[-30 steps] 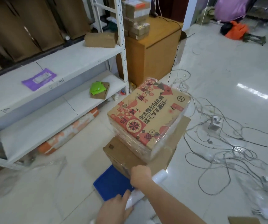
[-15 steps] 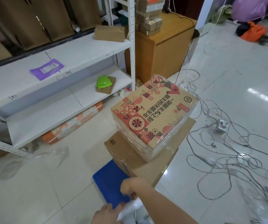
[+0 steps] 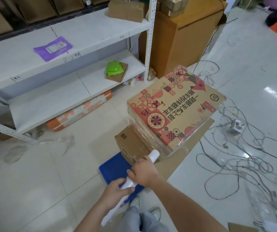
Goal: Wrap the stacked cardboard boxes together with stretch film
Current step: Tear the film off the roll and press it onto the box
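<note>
Two hands, my left hand (image 3: 116, 192) and right hand (image 3: 143, 172), grip the film roll (image 3: 153, 156); film covers the printed box (image 3: 174, 108), but the plain box (image 3: 131, 144) below remains bare.

1. Floor (image 3: 34, 181): pale glossy tiles.
2. Blue tray (image 3: 114, 169) lies flat on the floor, taken as landmark.
3. Plain brown box (image 3: 131, 144), bottom of the stack, sits just beyond the tray, touching its far edge.
4. Loose cables (image 3: 234, 164) sprawl right of the tray.
5. Crumpled clear film (image 3: 39, 146) lies left of the tray.
6. Orange patterned roll (image 3: 81, 111) lies beyond-left, under the white shelf (image 3: 54, 104).
</note>
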A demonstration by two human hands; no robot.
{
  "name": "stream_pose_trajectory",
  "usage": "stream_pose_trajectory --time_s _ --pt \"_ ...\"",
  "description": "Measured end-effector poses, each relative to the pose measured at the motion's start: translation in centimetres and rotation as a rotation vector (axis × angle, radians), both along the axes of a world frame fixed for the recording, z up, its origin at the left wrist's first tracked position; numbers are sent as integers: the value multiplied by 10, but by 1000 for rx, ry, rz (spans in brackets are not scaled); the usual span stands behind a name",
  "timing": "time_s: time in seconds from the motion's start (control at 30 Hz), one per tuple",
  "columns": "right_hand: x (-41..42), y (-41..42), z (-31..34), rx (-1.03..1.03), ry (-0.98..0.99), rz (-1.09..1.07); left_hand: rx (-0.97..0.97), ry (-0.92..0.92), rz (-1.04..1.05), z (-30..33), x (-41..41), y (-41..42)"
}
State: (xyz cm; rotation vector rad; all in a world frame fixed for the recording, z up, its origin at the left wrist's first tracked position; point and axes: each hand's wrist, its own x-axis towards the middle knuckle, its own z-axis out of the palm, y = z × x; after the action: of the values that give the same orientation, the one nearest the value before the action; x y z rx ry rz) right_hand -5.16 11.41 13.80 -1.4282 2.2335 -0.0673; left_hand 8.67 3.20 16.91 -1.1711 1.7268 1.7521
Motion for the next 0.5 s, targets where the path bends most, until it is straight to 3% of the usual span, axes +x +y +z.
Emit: stream_pose_trajectory --time_s 0.17,0.27,0.37,0.43,0.5 --pt "-23 -28 3 90 7 -6 58 46 66 -5 -12 -9" --pt "-31 -45 -5 124 -95 2 27 41 130 -10 -13 -7" --pt "-34 -51 -21 137 -432 -110 18 -15 204 -26 -10 0" --pt "-35 -45 -28 -30 -725 -331 64 -49 291 -46 -11 7" --pt "-41 -37 -33 -170 -842 -479 72 -96 416 -74 -17 17"
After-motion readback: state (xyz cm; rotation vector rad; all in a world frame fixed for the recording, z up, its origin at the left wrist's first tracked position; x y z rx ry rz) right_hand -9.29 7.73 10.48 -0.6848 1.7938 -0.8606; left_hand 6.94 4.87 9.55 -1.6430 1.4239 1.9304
